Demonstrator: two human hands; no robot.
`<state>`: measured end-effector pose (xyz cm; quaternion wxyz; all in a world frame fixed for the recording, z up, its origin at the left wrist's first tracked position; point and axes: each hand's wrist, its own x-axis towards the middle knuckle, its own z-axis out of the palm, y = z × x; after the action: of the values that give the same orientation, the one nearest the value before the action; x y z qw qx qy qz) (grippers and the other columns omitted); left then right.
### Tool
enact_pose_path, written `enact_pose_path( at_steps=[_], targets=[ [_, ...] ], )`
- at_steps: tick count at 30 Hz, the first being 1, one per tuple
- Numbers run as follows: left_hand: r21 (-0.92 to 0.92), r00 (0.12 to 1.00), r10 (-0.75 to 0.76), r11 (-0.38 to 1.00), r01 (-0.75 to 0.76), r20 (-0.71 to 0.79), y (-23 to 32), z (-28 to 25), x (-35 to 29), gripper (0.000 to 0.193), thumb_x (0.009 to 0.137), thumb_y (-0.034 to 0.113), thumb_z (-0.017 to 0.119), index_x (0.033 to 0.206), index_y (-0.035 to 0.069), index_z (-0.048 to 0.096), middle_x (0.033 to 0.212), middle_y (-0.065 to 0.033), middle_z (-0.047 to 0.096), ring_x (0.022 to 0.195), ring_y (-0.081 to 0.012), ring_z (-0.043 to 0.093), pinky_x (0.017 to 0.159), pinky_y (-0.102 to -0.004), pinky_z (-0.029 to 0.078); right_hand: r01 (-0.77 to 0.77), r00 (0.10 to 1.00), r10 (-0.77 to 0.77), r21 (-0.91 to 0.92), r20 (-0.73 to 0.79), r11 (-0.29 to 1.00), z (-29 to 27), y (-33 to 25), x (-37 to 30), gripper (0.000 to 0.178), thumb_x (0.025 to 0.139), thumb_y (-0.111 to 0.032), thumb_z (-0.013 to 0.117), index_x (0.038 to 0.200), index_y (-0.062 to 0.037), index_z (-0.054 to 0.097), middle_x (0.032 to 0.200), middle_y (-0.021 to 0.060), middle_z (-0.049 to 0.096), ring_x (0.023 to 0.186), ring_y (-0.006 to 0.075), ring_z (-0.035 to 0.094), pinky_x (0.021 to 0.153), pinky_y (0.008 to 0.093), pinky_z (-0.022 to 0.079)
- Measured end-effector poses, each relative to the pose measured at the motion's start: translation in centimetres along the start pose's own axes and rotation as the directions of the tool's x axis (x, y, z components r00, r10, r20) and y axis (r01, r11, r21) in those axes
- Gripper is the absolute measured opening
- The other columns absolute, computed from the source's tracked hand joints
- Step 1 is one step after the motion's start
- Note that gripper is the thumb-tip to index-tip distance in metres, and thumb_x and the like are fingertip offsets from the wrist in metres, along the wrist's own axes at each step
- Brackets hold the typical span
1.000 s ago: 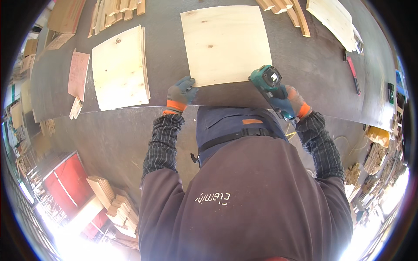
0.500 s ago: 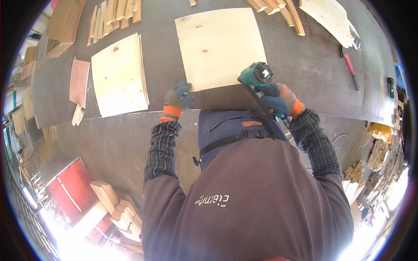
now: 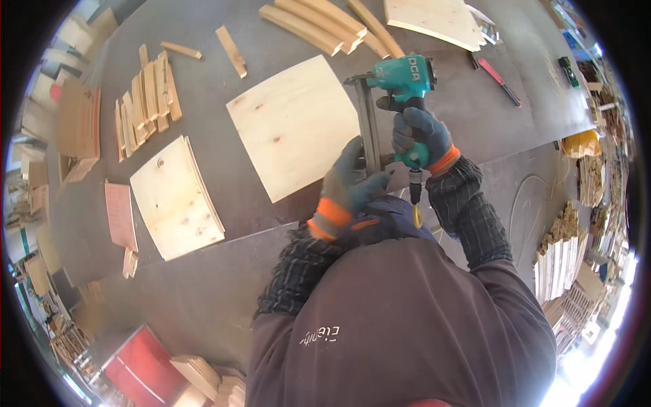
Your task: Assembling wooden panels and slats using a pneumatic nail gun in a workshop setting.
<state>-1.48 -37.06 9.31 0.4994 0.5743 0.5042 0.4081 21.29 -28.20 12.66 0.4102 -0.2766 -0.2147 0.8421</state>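
Note:
In my right hand (image 3: 424,136) is a teal and black pneumatic nail gun (image 3: 405,76), held by its grip on its side above the table's near edge. Its long dark magazine (image 3: 370,129) points back toward me, and a hose fitting hangs below the grip. My left hand (image 3: 351,180) is at the rear end of the magazine, thumb and fingers apart around it; whether it grips firmly is hard to see. Both hands wear grey-blue gloves with orange cuffs. Left of the gun, a square plywood panel (image 3: 295,125) lies flat on the dark table (image 3: 224,88).
A plywood stack (image 3: 175,197) and a pinkish sheet (image 3: 121,216) lie at left, with wood strips (image 3: 148,95) behind them. Longer strips (image 3: 308,26) and another panel (image 3: 434,22) lie at the back. A red-handled tool (image 3: 498,80) is at right. A thin hose (image 3: 522,203) trails on the floor.
My right hand has raised and turned the nail gun, bringing its magazine into full view. My left hand has left the panel's near corner and come right to the magazine. The view has turned.

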Motion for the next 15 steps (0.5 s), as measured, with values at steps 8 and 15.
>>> enact_pose_path(
  at_steps=[8,15],
  targets=[
    [-0.061,0.987,-0.014,0.998,0.024,0.158,4.4,2.7,3.2,0.085,0.082,0.020,0.086,0.152,-0.003,0.045,0.112,-0.0167,0.076,0.095,-0.0230,0.075,0.081,-0.0374,0.061,0.138,0.970,-0.100,0.161,-0.221,0.977,0.3,-0.1,-2.5,0.038,0.102,-0.022,0.064,0.134,-0.0009,0.063,0.079,0.0029,0.059,0.066,0.0157,0.061,0.062,0.0363,0.054],
    [0.154,0.976,0.070,0.983,-0.102,0.205,1.8,7.0,4.4,0.074,0.086,0.027,0.081,0.147,-0.003,0.051,0.110,-0.0209,0.077,0.097,-0.0326,0.078,0.084,-0.0422,0.061,0.238,0.870,-0.234,-0.046,-0.433,0.970,-3.3,-0.3,-5.3,0.036,0.099,-0.022,0.066,0.129,-0.0016,0.065,0.078,0.0047,0.061,0.063,0.0164,0.060,0.060,0.0353,0.055]
  ],
)
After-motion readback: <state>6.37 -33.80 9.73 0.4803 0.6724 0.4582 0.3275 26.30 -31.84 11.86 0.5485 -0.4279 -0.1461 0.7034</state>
